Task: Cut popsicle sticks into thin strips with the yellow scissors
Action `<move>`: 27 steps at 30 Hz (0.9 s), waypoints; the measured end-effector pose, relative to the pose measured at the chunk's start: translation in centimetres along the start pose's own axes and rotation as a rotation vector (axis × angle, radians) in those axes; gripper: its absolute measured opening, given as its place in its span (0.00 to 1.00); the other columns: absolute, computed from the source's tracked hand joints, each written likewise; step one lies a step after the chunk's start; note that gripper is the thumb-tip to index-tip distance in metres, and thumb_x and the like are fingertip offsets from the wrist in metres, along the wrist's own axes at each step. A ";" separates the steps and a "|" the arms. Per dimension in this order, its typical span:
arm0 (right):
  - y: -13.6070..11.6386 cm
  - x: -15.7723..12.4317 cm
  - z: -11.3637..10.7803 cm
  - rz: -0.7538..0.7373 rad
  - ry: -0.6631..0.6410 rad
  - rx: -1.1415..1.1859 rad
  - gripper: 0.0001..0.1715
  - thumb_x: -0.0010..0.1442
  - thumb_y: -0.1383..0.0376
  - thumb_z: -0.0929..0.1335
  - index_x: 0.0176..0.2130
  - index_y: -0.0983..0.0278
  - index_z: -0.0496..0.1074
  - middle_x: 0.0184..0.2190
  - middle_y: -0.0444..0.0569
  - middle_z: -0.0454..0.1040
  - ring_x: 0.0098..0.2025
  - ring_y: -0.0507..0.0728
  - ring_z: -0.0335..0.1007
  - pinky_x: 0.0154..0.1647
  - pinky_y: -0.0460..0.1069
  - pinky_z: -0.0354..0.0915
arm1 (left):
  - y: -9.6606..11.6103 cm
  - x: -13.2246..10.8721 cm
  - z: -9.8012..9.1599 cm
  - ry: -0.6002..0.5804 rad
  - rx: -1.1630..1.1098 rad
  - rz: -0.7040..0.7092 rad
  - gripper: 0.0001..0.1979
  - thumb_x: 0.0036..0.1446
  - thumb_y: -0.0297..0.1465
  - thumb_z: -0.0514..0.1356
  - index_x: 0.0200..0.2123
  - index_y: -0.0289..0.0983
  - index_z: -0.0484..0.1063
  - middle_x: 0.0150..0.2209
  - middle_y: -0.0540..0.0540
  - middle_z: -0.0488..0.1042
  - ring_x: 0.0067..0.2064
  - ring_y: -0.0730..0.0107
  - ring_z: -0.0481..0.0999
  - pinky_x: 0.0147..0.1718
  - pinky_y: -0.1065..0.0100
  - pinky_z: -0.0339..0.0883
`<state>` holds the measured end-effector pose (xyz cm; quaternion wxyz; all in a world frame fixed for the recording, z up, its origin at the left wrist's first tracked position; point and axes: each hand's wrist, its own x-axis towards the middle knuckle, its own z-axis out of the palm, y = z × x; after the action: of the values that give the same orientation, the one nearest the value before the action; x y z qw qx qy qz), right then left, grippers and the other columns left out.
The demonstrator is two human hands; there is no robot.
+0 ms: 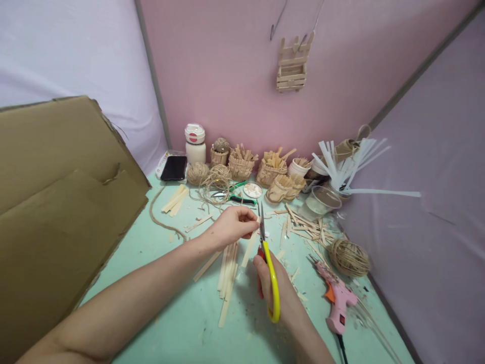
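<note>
The red label on the white jar [195,144] at the back wall is too small to read. The right hand [282,296] is closed around the yellow handle of the scissors [270,268], held above the middle of the green table [182,313]; their long axis runs almost straight away from the person, blades pointing towards the back wall and handles towards the body. The left hand [231,227] pinches a short wooden strip [258,221] between thumb and fingertips right at the blades, crossing them sideways, above loose craft sticks [227,273], with a pink glue gun [338,303] to the right.
</note>
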<state>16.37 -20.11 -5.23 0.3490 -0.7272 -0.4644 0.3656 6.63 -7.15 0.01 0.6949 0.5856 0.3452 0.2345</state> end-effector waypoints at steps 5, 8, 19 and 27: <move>-0.3 -0.1 0.0 -0.008 0.000 0.019 0.21 0.61 0.46 0.57 0.31 0.60 0.60 0.13 0.37 0.60 0.16 0.53 0.57 0.20 0.48 0.53 | 0.1 -0.1 0.1 -0.003 -0.006 -0.013 0.03 0.44 0.25 0.61 0.24 0.33 0.68 0.17 0.55 0.64 0.19 0.82 0.62 0.20 0.77 0.55; -0.6 -0.2 -0.1 -0.006 0.007 0.009 0.21 0.61 0.47 0.57 0.31 0.60 0.59 0.14 0.37 0.60 0.18 0.53 0.57 0.20 0.48 0.54 | 0.0 -0.1 0.1 0.000 -0.019 -0.033 0.03 0.45 0.25 0.61 0.24 0.33 0.68 0.17 0.56 0.64 0.19 0.83 0.62 0.20 0.77 0.56; -1.2 -0.3 -0.4 -0.012 0.018 -0.079 0.22 0.62 0.46 0.55 0.29 0.60 0.57 0.19 0.39 0.59 0.22 0.54 0.55 0.25 0.49 0.54 | 0.4 -0.1 -0.3 -0.021 -0.002 -0.065 0.03 0.46 0.26 0.61 0.24 0.32 0.69 0.18 0.55 0.65 0.20 0.83 0.63 0.21 0.76 0.57; -0.9 -0.3 -0.5 0.013 -0.024 -0.054 0.23 0.62 0.45 0.55 0.31 0.61 0.58 0.18 0.39 0.58 0.21 0.53 0.54 0.23 0.47 0.52 | 0.1 0.2 -0.9 -0.075 -0.010 -0.066 0.05 0.45 0.28 0.62 0.24 0.32 0.70 0.19 0.55 0.65 0.21 0.82 0.63 0.22 0.76 0.58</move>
<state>16.35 -20.23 -4.16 0.3210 -0.7350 -0.4736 0.3640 6.12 -6.42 -0.03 0.7177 0.5787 0.3366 0.1912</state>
